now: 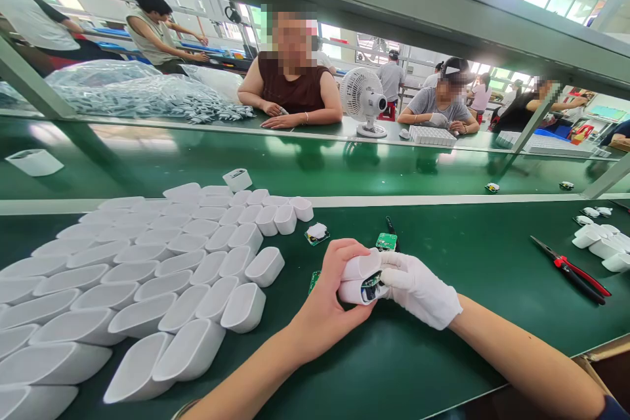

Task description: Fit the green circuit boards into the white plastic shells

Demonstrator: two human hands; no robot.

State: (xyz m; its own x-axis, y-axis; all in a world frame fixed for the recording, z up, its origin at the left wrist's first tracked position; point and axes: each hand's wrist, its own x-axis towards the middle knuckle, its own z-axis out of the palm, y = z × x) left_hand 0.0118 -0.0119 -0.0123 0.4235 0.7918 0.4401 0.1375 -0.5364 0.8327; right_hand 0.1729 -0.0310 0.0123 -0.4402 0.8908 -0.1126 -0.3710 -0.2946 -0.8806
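Near the middle of the green bench, my left hand, bare, is wrapped round what look like two white plastic housings, one above the other. A circuit board with dark parts shows at the open end of the lower one. My right hand, in a white glove, has its fingers closed on that board at the opening; the fingertips are partly hidden. Behind the hands lie a green circuit board and a board with a white part. Another green board is mostly covered by my left hand.
Many open white housings stand in rows at left. Red-and-black pliers lie at right, near more white housings. Beyond a green belt sit co-workers and a white fan. A shelf beam crosses overhead.
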